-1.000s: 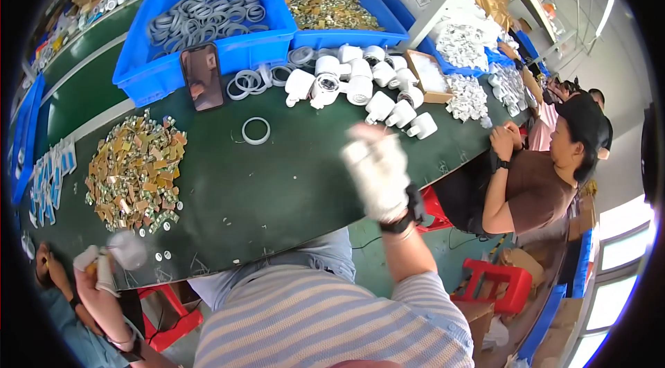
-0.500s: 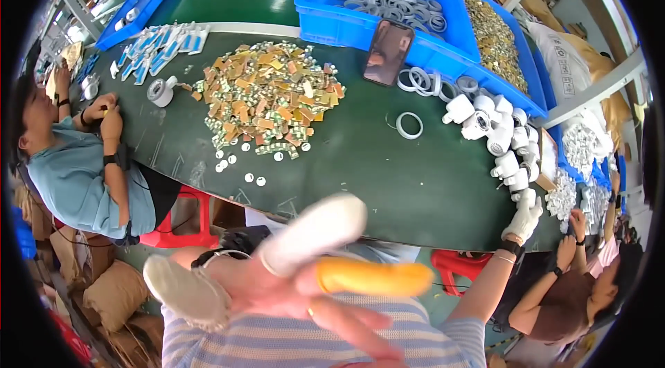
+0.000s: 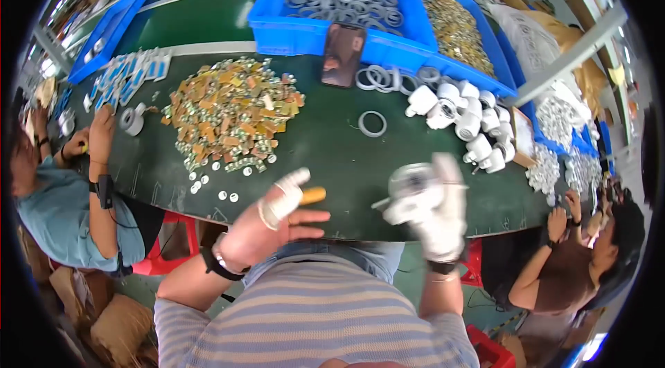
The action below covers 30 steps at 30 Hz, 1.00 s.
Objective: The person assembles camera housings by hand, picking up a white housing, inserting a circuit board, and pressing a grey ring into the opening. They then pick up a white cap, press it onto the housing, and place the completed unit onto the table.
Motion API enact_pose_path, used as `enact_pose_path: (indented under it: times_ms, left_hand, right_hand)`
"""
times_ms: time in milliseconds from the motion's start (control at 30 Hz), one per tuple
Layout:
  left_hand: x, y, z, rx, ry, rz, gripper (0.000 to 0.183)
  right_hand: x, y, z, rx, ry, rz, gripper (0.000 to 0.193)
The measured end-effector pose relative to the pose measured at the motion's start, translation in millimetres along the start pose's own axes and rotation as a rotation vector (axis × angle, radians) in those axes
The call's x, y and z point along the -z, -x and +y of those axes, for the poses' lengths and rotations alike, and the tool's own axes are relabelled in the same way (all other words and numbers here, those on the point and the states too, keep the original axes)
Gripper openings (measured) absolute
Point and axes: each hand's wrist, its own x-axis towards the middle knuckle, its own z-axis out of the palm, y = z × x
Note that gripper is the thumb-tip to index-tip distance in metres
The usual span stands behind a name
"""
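Observation:
My right hand (image 3: 447, 219), in a white glove, grips a white round housing (image 3: 410, 193) above the near side of the green table. Motion smears both, so the housing's details are unclear. To its left, my left hand (image 3: 273, 219) hovers by the table's front edge with its fingers stretched out and nothing in them. White covers and a yellow one sit on some of its fingers. Beyond it lies a heap of small yellow and green circuit boards (image 3: 232, 112). Several white housings (image 3: 467, 119) cluster at the right, and a single grey ring (image 3: 372, 124) lies mid-table.
A blue bin (image 3: 277, 34) of grey rings stands at the back, with a phone (image 3: 343, 55) leaning on it. Small white discs (image 3: 222, 195) lie before the heap. Co-workers sit left and right. Packs with blue strips (image 3: 131, 74) lie at the far left.
My right hand has come leftward from the cluster, now with a white housing in it. My left hand has dropped from near the camera towards the table edge. The whole view has shifted.

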Motion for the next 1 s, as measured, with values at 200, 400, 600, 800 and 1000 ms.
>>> enact_pose_path:
  times_ms: [200, 400, 600, 800, 1000]
  left_hand:
    - [27, -25, -30, 0.103, 0.22, -0.223, 0.076]
    - [27, -21, -14, -0.064, 0.02, 0.013, 0.063]
    - [19, -14, -10, -0.346, -0.82, 0.053, 0.079]
    - [-6, -31, -4, -0.592, -1.346, 0.035, 0.088]
    - [-7, -33, -5, -0.728, -1.539, 0.1, 0.085]
  right_hand:
    - [-55, -70, 32, 0.202, 0.816, -0.527, 0.062]
    - [-10, -129, 60, 0.345, 1.387, -0.07, 0.02]
    - [-38, -52, 17, -0.383, -0.512, -0.079, 0.019]
    - [-52, -22, 25, -0.509, -0.802, -0.098, 0.023]
    - [-54, -20, 28, -0.447, -0.698, -0.092, 0.022]
